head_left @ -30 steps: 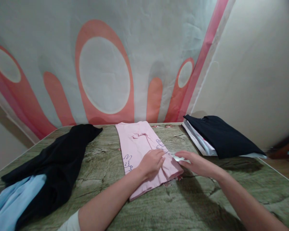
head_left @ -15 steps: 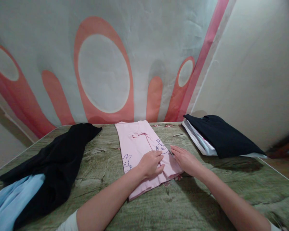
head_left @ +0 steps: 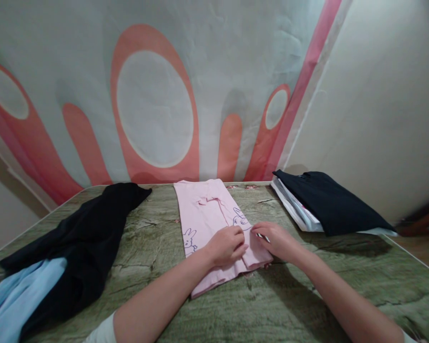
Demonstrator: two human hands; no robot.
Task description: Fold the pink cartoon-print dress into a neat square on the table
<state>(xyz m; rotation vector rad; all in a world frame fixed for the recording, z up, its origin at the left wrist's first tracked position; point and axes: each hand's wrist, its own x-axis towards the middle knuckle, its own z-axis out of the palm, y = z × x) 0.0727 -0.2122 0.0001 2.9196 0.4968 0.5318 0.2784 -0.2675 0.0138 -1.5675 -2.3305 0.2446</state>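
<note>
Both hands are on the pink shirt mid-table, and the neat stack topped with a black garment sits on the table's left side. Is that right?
Not quite. The head view shows the stack on the right side of the table. The left hand and right hand are on the pink shirt.

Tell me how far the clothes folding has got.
Done: a folded stack, dark garment on top, lies at the right. In hand: the pink shirt, partly folded, with left hand and right hand on its near right edge. Remaining: a black garment and a light blue garment lie crumpled at the left.
</note>
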